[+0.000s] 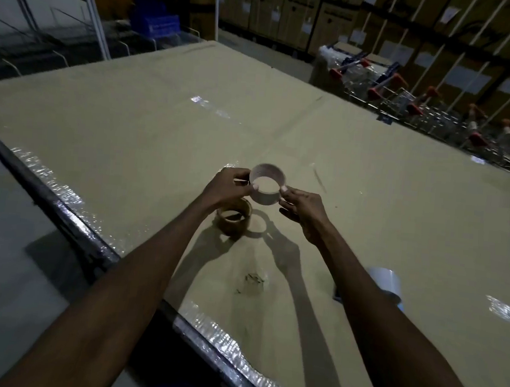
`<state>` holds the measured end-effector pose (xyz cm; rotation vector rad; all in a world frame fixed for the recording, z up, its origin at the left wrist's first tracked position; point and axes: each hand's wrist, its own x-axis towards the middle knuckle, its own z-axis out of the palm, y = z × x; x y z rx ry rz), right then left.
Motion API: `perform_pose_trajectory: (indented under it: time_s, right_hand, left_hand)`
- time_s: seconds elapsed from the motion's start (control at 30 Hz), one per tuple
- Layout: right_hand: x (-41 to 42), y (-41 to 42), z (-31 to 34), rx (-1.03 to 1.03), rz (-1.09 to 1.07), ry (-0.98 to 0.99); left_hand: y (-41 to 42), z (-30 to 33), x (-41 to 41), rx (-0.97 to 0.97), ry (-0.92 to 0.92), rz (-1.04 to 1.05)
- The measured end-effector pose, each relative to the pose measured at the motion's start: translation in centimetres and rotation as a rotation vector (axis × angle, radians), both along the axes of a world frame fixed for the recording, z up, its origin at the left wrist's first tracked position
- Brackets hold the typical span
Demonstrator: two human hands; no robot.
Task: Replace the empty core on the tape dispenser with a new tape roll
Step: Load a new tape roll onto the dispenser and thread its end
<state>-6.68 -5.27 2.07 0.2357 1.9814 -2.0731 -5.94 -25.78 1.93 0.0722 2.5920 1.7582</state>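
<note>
A pale, thin-walled ring (266, 198), either an empty core or a tape roll, is held above the table between both hands. My left hand (228, 186) pinches its left side and my right hand (303, 207) pinches its right side. Just below it a brown tape roll (233, 219) lies flat on the cardboard-covered table (160, 129). A white and blue object (386, 282), perhaps the tape dispenser, shows beside my right forearm, mostly hidden by the arm.
The table's near-left edge (70, 208) is wrapped in shiny clear tape. Red-handled trolleys (410, 99) stand beyond the table's right side, stacked cartons behind them. A white-framed shelf with a blue crate (154, 21) stands at the far left.
</note>
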Motion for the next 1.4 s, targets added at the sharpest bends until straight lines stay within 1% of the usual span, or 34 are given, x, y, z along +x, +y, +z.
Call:
perform_pose_trajectory:
  time_s: [0.17,0.43,0.53,0.83,1.0,1.03,1.07,1.13,1.17,1.2,1.27,1.33,1.4]
  right_hand:
    - [-2.8,-3.6,-1.4,0.027,-0.05,-0.013]
    - [-6.3,-5.7,-3.8,0.101,-0.115,-0.058]
    - [-7.5,-6.1,-4.9,0.119,-0.131,-0.055]
    - [-8.8,-6.8,-7.4,0.216,-0.13,-0.073]
    - [-8.7,-6.5,-7.4,0.173,-0.146,-0.135]
    - [-8.6,-6.4,-7.4,0.177,-0.158,-0.129]
    - [-8.4,-6.2,-7.3,0.192,-0.17,-0.12]
    - [-7.6,-5.8,-6.8,0.227,-0.178,-0.105]
    - [-7.0,-5.7,-6.5,0.227,-0.17,-0.11]
    - [-6.4,-5.5,-6.2,0.213,-0.157,-0.123]
    - [-5.0,-5.3,-5.7,0.187,-0.114,-0.156]
    - [-3.7,-5.3,-5.4,0.191,-0.055,-0.178]
    - [-2.7,-5.4,-5.4,0.208,0.001,-0.19]
  left_hand:
    - [-2.5,-0.5,-2.7,-0.057,-0.05,0.03]
    - [-3.8,-1.7,-6.9,0.029,-0.186,-0.019]
    - [-4.0,-2.6,-7.8,0.024,-0.221,-0.033]
    - [-4.5,-5.5,-9.1,0.036,-0.317,-0.07]
    - [-4.4,-6.0,-8.8,0.061,-0.345,-0.13]
    - [-4.5,-6.2,-8.9,0.048,-0.334,-0.125]
    - [-4.7,-6.3,-8.9,-0.007,-0.309,-0.103]
    - [-5.3,-6.9,-9.0,-0.211,-0.25,-0.016]
    - [-5.7,-7.1,-8.9,-0.28,-0.234,0.031]
    - [-5.9,-7.2,-8.7,-0.294,-0.252,0.066]
    - [-6.1,-7.0,-8.0,-0.198,-0.349,0.074]
    - [-5.8,-6.3,-6.9,-0.173,-0.437,-0.017]
    - [-5.3,-5.7,-5.6,-0.158,-0.466,-0.086]
